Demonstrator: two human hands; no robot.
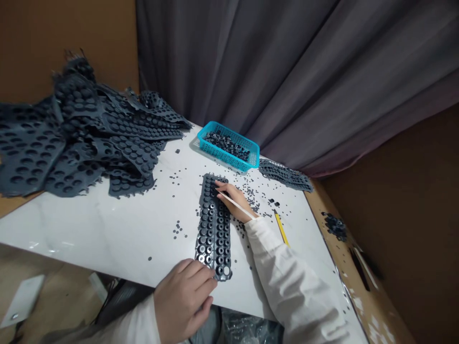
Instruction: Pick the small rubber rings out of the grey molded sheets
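A long dark rubber strip [214, 224] studded with round ring parts lies lengthwise on the white table [118, 229]. My left hand [184, 298] rests at the strip's near end, its curled fingertips pressing on the strip's corner. My right hand [234, 200] is closed on a thin pale stick [236, 204], whose tip touches the strip's far end. Small loose dark rings [256, 198] lie scattered around the strip.
A big heap of dark punched rubber sheets [79, 138] fills the table's far left. A blue basket [229, 145] of small rings stands at the back, another strip [285, 175] to its right. A yellow pencil [280, 228] lies beside my right arm. Grey curtain behind.
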